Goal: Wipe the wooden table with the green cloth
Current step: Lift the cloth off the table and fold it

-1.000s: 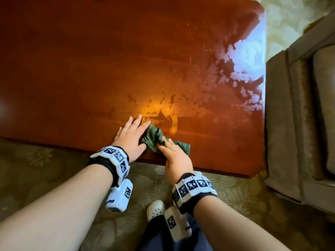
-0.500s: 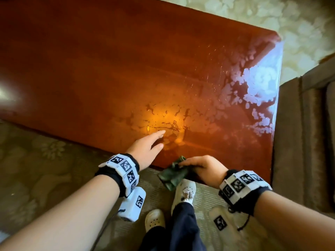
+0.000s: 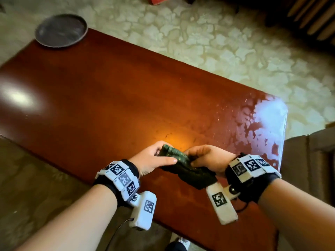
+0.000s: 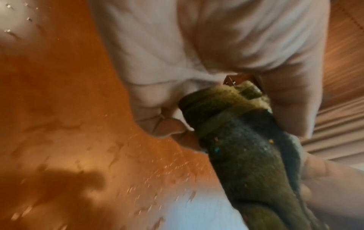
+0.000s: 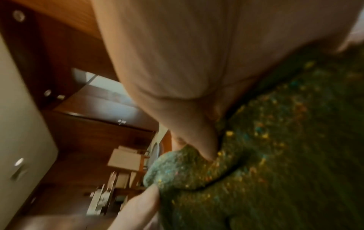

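The green cloth (image 3: 183, 163) is bunched between both hands, held just above the near part of the glossy wooden table (image 3: 108, 98). My left hand (image 3: 154, 158) grips its left end, fingers curled over the top and thumb along the near side. My right hand (image 3: 204, 157) grips the right part, and a dark flap of cloth hangs below it. In the left wrist view the cloth (image 4: 242, 147) looks twisted into a thick roll, with my left hand (image 4: 197, 87) curled round its end. The right wrist view is filled by the speckled cloth (image 5: 275, 155) under my right hand (image 5: 197, 109).
A dark round plate (image 3: 61, 29) sits on the table's far left corner. Wet streaks and glare (image 3: 261, 124) cover the table's right end. A brown sofa (image 3: 311, 167) stands close on the right. Pale patterned carpet (image 3: 217, 42) lies beyond the table.
The right hand lifted the cloth from below the table's near edge up over the table. The left hand left the tabletop and took hold of the cloth's other end. The head view has tilted up.
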`<state>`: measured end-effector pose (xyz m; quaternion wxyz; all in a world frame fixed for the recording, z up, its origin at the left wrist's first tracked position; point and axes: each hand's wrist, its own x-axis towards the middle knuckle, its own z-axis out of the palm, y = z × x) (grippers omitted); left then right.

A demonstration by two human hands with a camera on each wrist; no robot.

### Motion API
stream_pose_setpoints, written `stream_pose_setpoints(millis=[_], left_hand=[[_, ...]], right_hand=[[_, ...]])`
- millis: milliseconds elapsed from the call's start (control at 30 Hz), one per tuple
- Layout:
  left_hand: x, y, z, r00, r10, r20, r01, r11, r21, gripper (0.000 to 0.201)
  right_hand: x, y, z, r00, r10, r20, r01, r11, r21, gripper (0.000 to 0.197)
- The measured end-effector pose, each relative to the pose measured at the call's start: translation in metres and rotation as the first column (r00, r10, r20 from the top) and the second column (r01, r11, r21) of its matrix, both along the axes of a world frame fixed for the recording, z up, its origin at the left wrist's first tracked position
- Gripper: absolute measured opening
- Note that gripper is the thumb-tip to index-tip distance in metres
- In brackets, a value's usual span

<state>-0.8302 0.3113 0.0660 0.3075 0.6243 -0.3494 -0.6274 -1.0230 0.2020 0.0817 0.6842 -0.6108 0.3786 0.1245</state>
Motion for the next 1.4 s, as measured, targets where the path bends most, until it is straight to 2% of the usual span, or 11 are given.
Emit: stream_pose_setpoints(millis=[67,133,233,333,500,600,800,867,1067,1200,1400], left_hand=[[0.013,-0.012,0.01,0.992,0.047,-0.12,-0.04,0.997,0.064,0.059],[0.031,-0.018,0.019,0.985,0.062,-0.161,-0.048,0.995,0.093,0.045],[0.067,-0.018,0.03,0.982,0.161,-0.098,-0.154,0.986,0.071,0.012],[0.116,-0.011,0.037,0.958,0.283,-0.056,-0.283,0.959,0.015,0.015],[0.213,0.013,0.039,0.9,0.435,0.01,-0.434,0.899,-0.052,0.014],[0.275,0.025,0.041,0.892,0.453,0.009,-0.452,0.891,-0.049,0.014],[0.389,0.04,0.046,0.844,0.537,0.002,-0.537,0.844,0.007,0.01],[0.419,0.04,0.045,0.829,0.559,0.003,-0.559,0.829,0.032,0.011],[0.486,0.027,0.045,0.809,0.58,-0.1,-0.567,0.814,0.13,0.028],[0.527,0.009,0.033,0.824,0.566,-0.021,-0.561,0.82,0.115,0.02],[0.574,-0.028,0.011,0.855,0.502,0.131,-0.512,0.856,0.064,0.038]], right_hand=[[0.021,-0.015,0.016,0.986,0.166,0.014,-0.165,0.985,-0.056,0.051],[0.048,-0.027,0.03,0.963,0.271,0.008,-0.27,0.959,-0.082,0.054],[0.091,-0.036,0.044,0.952,0.304,0.021,-0.302,0.95,-0.076,0.062],[0.145,-0.035,0.048,0.951,0.292,0.099,-0.288,0.956,-0.054,0.071],[0.241,-0.032,0.046,0.987,0.127,0.1,-0.126,0.992,-0.017,0.054],[0.296,-0.031,0.042,0.994,0.071,0.088,-0.082,0.989,0.127,0.047],[0.403,-0.027,0.031,0.98,-0.07,0.187,-0.016,0.906,0.424,0.089],[0.43,-0.026,0.03,0.97,-0.139,0.201,0.033,0.889,0.456,0.092],[0.495,-0.028,0.035,0.893,-0.4,0.207,0.334,0.896,0.292,0.067],[0.536,-0.038,0.033,0.889,-0.424,0.174,0.387,0.898,0.212,0.068],[0.588,-0.068,0.023,0.867,-0.486,0.111,0.466,0.869,0.164,0.07]])
